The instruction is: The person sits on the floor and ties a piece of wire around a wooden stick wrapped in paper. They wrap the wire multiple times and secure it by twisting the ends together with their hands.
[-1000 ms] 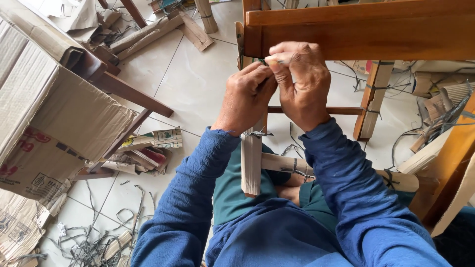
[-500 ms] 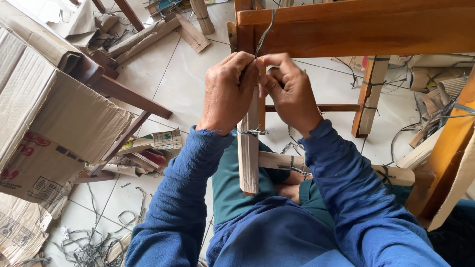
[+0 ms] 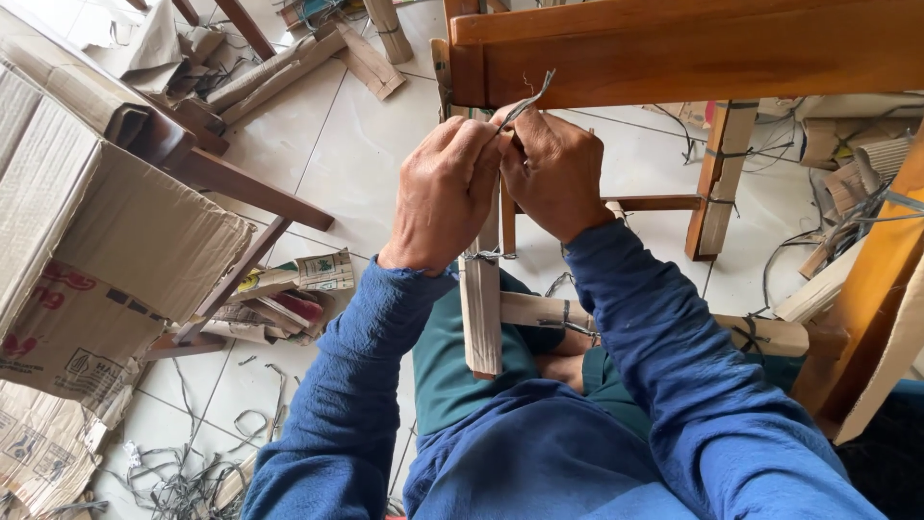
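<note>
Head view looks down on two hands working close together under the edge of a brown wooden chair frame (image 3: 693, 53). The left hand (image 3: 445, 193) and the right hand (image 3: 556, 171) are pressed side by side, and their fingertips pinch a thin grey strap (image 3: 527, 101) whose frayed end sticks up against the frame's rail. How much of the strap lies inside the fingers is hidden, and where it runs below the hands cannot be made out. Under the left hand a pale cardboard-wrapped leg (image 3: 480, 313) drops toward the lap; its upper part is covered by the hands. A second wrapped bar (image 3: 539, 310) crosses it and vanishes behind the right blue sleeve (image 3: 674, 366). To the left, a large sheet of corrugated cardboard (image 3: 91, 241) hides most of a dark wooden frame (image 3: 245, 188), and the picture edge cuts it off. Loose strap cuttings (image 3: 183, 472) lie tangled on the white tiled floor (image 3: 356, 144), too fine to tell apart.
</note>
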